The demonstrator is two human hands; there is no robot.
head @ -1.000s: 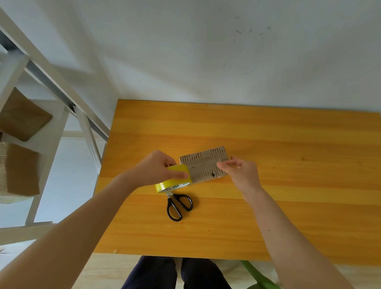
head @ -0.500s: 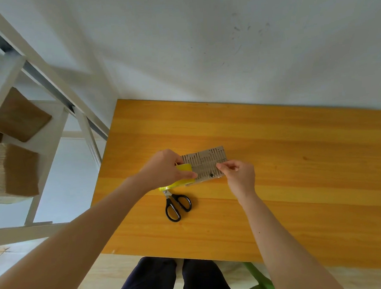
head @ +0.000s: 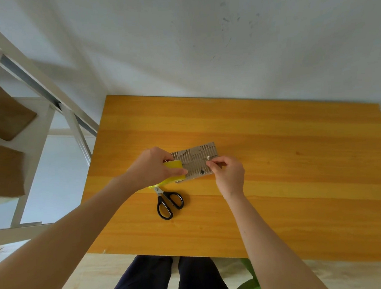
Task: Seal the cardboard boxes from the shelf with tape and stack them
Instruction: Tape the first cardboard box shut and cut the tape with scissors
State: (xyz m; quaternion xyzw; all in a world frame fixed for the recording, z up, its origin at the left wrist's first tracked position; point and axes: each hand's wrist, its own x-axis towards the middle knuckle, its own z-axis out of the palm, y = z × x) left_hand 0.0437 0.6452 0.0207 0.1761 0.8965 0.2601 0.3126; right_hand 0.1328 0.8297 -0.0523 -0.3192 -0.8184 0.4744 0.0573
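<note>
Both hands meet at the cardboard box (head: 194,157), which lies flat on the table (head: 297,160), its long axis running left to right between them; my left hand (head: 152,169) grips the yellow tape roll (head: 174,165) at the box's left end; my right hand (head: 229,175) pinches what looks like the tape end (head: 207,158) over the box's right part; I judge the pull should follow that axis. Scissors (head: 169,202) lie just nearer me, out of the way; more boxes (head: 5,171) sit on the shelf (head: 35,140) to my left.
</note>
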